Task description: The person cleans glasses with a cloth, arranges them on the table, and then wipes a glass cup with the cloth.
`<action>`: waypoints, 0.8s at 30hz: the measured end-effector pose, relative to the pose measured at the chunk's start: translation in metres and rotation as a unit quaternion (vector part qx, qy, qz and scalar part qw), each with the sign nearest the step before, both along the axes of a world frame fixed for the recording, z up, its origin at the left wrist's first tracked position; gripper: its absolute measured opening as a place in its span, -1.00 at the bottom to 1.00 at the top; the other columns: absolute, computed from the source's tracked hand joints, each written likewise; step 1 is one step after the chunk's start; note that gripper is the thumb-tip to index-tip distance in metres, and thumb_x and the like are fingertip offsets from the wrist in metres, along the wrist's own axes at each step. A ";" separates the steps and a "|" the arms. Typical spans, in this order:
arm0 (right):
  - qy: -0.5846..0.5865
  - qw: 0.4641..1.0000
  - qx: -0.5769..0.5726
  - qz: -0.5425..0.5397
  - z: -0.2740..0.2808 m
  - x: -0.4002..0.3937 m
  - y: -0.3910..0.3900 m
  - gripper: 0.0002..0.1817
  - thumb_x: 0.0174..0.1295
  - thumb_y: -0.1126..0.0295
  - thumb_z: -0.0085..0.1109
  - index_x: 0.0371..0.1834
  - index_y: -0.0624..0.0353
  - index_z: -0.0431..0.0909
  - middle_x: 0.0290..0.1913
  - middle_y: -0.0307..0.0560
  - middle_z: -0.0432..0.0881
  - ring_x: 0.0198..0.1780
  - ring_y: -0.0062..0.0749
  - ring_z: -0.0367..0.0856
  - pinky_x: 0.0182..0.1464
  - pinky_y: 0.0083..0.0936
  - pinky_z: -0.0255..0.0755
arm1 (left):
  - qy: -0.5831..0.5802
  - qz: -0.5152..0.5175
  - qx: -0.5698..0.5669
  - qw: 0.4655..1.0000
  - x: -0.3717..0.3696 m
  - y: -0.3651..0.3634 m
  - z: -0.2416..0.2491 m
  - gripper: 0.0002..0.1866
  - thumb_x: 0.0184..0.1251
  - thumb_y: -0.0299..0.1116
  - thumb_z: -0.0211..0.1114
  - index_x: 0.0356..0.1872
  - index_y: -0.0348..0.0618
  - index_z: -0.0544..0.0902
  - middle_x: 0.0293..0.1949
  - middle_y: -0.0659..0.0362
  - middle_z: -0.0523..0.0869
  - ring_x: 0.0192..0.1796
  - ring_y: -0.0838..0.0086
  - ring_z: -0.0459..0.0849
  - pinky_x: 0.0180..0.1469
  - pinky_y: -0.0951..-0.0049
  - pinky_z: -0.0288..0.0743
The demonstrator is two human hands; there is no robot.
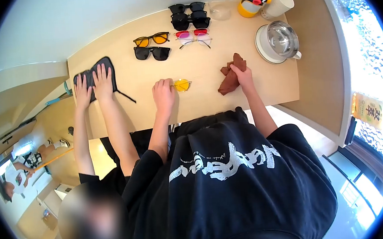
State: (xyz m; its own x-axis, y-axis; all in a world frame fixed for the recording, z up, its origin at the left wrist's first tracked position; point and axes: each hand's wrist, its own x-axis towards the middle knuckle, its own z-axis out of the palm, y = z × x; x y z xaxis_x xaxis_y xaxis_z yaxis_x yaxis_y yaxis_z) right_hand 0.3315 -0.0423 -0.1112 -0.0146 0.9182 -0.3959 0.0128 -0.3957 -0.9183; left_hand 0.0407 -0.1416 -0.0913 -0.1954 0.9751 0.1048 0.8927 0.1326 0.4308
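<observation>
My left hand (164, 94) rests on the light wooden table (208, 100), fingers curled on the left side of a pair of yellow-lens glasses (182, 85) that lies flat. To the right, my right hand (244, 76) grips a crumpled brown cloth (229, 78) against the tabletop. The cloth and the glasses lie apart from each other.
Another person at the left presses both hands (93, 82) on a dark cloth (107, 64). Several sunglasses (152, 53) lie in rows at the back. A penguin toy (254, 0), white cup (279, 4), clear bowl (220, 10) and metal kettle (280, 40) stand back right.
</observation>
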 end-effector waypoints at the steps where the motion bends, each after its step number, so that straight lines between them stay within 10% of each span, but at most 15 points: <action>1: -0.002 1.000 0.012 -0.003 0.000 -0.002 -0.001 -0.71 0.14 0.37 0.19 -0.12 0.31 0.52 -0.21 -0.12 0.61 -0.15 -0.44 0.56 -0.03 -0.54 0.38 | -0.001 0.005 -0.032 0.999 -0.001 0.000 0.001 -0.82 -0.05 -0.50 0.27 -0.34 -0.17 0.62 -0.34 0.13 0.60 -0.19 0.26 0.56 -0.06 0.26 0.40; 10: 0.310 0.931 -0.181 -0.064 0.047 -0.018 -0.023 -0.60 0.16 0.32 0.16 0.02 0.26 0.39 -0.07 -0.09 0.54 -0.03 -0.41 0.51 0.02 -0.49 0.39 | -0.347 0.077 -0.126 0.926 0.001 -0.003 0.005 -0.90 0.05 -0.45 0.29 -0.44 -0.26 0.59 -0.51 0.14 0.65 -0.44 0.52 0.60 -0.34 0.52 0.48; 24: 0.100 0.964 -0.103 0.223 0.075 -0.036 -0.046 -0.57 0.03 0.31 0.33 -0.06 0.32 0.52 -0.19 -0.18 0.62 -0.17 -0.56 0.55 -0.06 -0.60 0.41 | -0.751 -0.036 -0.211 0.624 0.068 0.010 0.039 -0.77 0.29 -0.36 -0.05 -0.21 -0.27 0.50 -0.24 0.08 0.64 -0.06 0.34 0.62 0.02 0.37 0.42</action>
